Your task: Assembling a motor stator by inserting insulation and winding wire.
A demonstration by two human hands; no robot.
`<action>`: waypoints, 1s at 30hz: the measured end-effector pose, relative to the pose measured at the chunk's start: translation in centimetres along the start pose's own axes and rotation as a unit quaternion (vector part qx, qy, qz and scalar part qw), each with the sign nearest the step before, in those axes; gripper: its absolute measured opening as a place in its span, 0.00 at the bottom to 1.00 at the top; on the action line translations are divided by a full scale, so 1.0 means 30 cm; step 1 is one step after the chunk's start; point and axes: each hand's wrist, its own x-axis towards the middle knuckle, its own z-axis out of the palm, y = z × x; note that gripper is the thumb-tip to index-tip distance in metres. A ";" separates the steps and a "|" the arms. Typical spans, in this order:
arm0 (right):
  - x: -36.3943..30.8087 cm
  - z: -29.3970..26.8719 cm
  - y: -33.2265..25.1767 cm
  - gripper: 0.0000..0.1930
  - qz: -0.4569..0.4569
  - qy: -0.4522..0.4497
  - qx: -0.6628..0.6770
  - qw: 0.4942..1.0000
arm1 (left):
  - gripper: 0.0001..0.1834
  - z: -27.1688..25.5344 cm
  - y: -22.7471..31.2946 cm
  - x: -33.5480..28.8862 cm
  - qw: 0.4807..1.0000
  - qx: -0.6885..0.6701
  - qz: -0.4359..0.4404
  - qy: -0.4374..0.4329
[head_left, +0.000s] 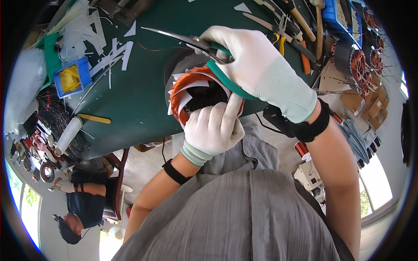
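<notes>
A motor stator (190,89) with orange-brown copper windings stands on the green table. White pieces of insulating paper (185,101) stick out around its ring, and its bore is dark. My right hand (265,65), in a white glove, grips a pair of scissors (174,36) with green handles above the stator's far right side. The blades point left and look slightly apart. At the stator's near rim, my gloved left hand (213,128) has its fingers curled against the ring. Its index finger reaches up along the inner edge, close to the lower scissor handle.
Pliers (282,35), files and a hammer (318,26) lie at the back right. More wound stators (359,65) stand beyond them. Paper strips (126,55), a blue box (72,77) of yellow pieces and a white roll (69,135) are at left. A co-worker (87,191) sits at lower left.
</notes>
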 end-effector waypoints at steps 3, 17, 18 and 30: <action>-0.071 -0.001 0.060 0.18 0.071 0.021 0.127 0.989 | 0.42 0.006 0.004 -0.002 1.000 -0.027 -0.011 -0.003; -0.505 0.003 -0.173 0.37 0.277 -0.030 -0.024 0.960 | 0.40 -0.002 -0.018 -0.018 0.998 0.024 0.044 -0.024; -0.511 0.022 -0.171 0.38 0.262 -0.015 -0.030 0.965 | 0.40 -0.001 -0.018 -0.018 0.998 0.022 0.044 -0.026; -0.480 -0.006 -0.211 0.36 0.264 -0.069 -0.087 0.958 | 0.39 0.005 -0.026 -0.023 0.998 0.020 0.052 0.007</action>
